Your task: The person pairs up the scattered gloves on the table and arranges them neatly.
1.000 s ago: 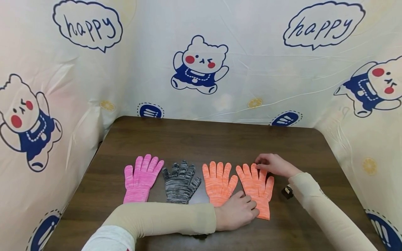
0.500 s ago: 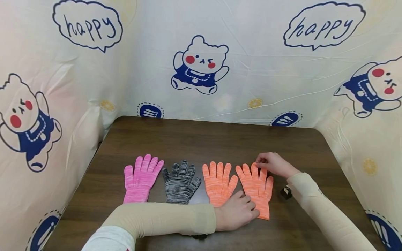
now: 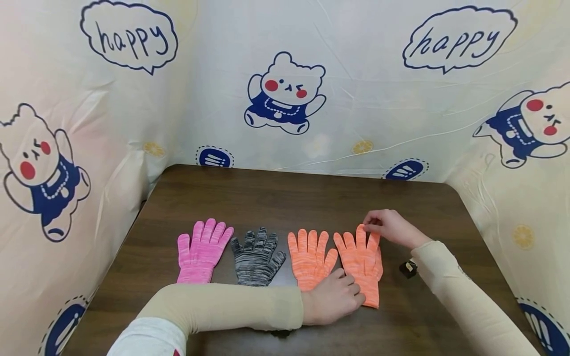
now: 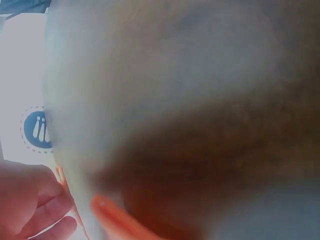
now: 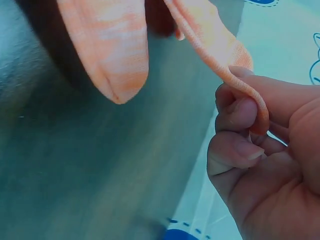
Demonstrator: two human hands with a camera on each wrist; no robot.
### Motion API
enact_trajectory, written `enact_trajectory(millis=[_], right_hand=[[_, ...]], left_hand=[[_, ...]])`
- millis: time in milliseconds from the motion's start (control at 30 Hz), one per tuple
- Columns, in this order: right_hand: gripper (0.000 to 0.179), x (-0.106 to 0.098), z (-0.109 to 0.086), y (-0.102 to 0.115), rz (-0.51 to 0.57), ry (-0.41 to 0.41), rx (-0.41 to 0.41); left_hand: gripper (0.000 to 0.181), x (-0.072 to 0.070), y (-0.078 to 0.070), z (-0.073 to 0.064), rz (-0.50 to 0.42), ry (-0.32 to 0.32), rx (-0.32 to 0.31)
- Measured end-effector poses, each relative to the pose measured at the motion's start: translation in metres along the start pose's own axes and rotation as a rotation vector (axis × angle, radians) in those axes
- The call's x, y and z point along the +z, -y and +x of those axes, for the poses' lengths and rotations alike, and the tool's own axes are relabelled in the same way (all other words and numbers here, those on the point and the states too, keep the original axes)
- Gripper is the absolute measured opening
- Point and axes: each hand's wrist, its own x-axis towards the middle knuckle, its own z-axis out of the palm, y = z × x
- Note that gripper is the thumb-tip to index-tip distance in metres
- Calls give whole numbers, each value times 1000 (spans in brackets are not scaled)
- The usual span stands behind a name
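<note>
In the head view, my right hand point(image 3: 394, 228) pinches a fingertip of the rightmost orange glove point(image 3: 361, 259). Close up in the right wrist view, thumb and fingers close on the thin edge of that glove finger point(image 5: 245, 90); another finger of the glove hangs free. My left hand point(image 3: 334, 298) reaches across to the glove's cuff, fingers bent at its left edge. To the left lie a second orange glove point(image 3: 308, 254), a grey-black striped glove point(image 3: 255, 259) and a pink glove point(image 3: 202, 252), flat with fingers pointing away; the left forearm runs along their cuffs.
All the gloves lie on a dark brown wooden table point(image 3: 285, 198). A pale curtain point(image 3: 356, 89) with bear prints surrounds its back and sides. A small black object point(image 3: 408, 269) sits below the right wrist. The left wrist view is mostly blurred.
My right hand has moved slightly away from me, drawing the glove's fingertip with it. The glove's right side has bunched inward, and its cuff has shifted a little. My left hand stays nearly still.
</note>
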Motion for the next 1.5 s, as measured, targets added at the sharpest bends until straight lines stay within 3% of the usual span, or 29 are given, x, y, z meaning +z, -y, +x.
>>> enact_trajectory(millis=[500,733,833,1000,1233,1500], right_hand=[[5,-18,7,39,-27,-54,-100],[4,-22,14,54,-12,-89,-135],[4,-20,19,60,4,-80,-154],[5,-13,26,67,21,-50,-164],[6,-7,31,81,30,-37,-205],[5,5,36,94,30,-28,-245]], left_hand=[[11,-23,14,-19,73,-48,-35],[9,-28,22,-31,71,-39,-56],[7,-30,25,-38,60,-28,-64],[22,-31,25,-51,45,-24,-69],[12,-33,24,-66,51,-88,-90],[14,-37,22,-82,53,-74,-111]])
